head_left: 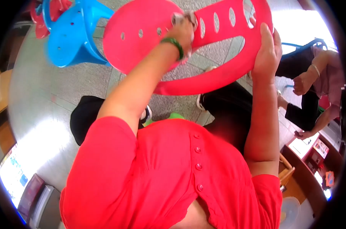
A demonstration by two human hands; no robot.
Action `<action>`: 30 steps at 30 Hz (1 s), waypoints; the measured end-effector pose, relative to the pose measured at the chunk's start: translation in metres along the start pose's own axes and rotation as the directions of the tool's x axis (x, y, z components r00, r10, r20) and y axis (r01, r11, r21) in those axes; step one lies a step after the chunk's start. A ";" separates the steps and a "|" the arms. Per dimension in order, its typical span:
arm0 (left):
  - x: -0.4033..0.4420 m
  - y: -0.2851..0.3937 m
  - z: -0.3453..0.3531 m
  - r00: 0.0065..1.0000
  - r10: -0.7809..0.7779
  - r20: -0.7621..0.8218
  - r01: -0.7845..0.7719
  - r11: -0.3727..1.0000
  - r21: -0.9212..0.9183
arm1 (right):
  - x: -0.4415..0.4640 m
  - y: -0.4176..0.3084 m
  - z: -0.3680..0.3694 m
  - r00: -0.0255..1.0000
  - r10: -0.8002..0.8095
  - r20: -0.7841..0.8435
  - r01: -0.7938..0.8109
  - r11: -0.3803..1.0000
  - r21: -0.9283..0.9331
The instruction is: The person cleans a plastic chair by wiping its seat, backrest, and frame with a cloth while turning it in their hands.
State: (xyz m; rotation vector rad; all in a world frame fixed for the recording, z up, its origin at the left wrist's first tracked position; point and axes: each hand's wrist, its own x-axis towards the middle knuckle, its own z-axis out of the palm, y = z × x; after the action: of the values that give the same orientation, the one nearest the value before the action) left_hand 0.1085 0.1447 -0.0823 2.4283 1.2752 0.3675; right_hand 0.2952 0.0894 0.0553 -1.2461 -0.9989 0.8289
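In front of me a red plastic chair [138, 53] is tipped, its round seat with small slots on the left and its curved, slotted backrest on the right. My left hand [183, 34], with a green bangle at the wrist, is closed on a crumpled greyish cloth [190, 18]. It presses the cloth near where the seat meets the backrest. My right hand [268, 53] grips the outer rim of the backrest, some fingers hidden behind it.
A blue plastic chair [68, 40] stands at upper left, with another red chair [39, 23] beyond. At right another person [327, 76] sits near a desk [308, 152] holding papers and small items. A clear round object [290, 210] is at lower right.
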 end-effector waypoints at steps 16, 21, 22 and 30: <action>-0.076 -0.028 -0.094 0.675 -0.038 0.737 0.225 0.962 -0.156 | 0.008 0.005 0.015 0.997 0.047 -0.060 -0.056 0.986 -0.157; -0.053 0.030 -0.195 0.954 0.099 0.282 0.166 0.609 -0.776 | 0.012 0.015 0.018 0.973 -0.190 -0.131 0.146 0.945 -0.291; -0.044 0.050 -0.206 0.956 0.122 0.265 0.149 0.577 -0.803 | 0.012 0.012 0.019 0.980 -0.175 -0.096 0.155 0.971 -0.182; -0.080 0.154 -0.089 0.966 0.130 -0.224 -0.106 0.988 0.116 | 0.018 0.017 0.010 0.961 -0.252 -0.113 0.199 0.916 -0.349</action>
State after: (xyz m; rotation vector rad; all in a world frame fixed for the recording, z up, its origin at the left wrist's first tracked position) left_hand 0.1416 0.0163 0.0609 2.6181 1.2717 0.6499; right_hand 0.2929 0.1124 0.0413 -1.4252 -1.1627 0.3822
